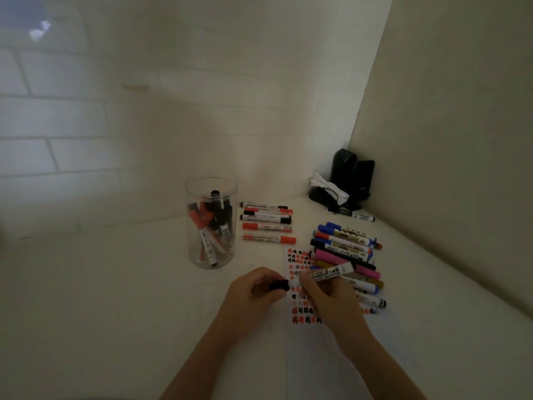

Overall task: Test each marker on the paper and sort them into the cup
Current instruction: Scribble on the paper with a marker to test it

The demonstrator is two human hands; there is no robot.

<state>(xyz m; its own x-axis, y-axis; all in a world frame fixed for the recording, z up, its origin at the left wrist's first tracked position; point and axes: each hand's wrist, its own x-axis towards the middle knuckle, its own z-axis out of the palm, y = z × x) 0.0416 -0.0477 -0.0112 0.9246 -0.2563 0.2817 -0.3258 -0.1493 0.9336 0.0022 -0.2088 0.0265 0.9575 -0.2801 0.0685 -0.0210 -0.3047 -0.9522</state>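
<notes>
My right hand [323,295] grips a white-barrelled marker [331,271] above the paper [300,264], which is covered in red and black test scribbles. My left hand [253,290] pinches the marker's black cap [279,285] right at its tip end; I cannot tell whether the cap is on or just off. A clear cup [212,223] with several red and black markers inside stands to the upper left of my hands. A pile of mixed-colour markers [346,252] lies on the paper's right side.
A row of red and black markers [266,222] lies just right of the cup. A black object with white tissue [343,183] sits in the far corner, one marker [360,217] in front of it. Walls close in behind and on the right.
</notes>
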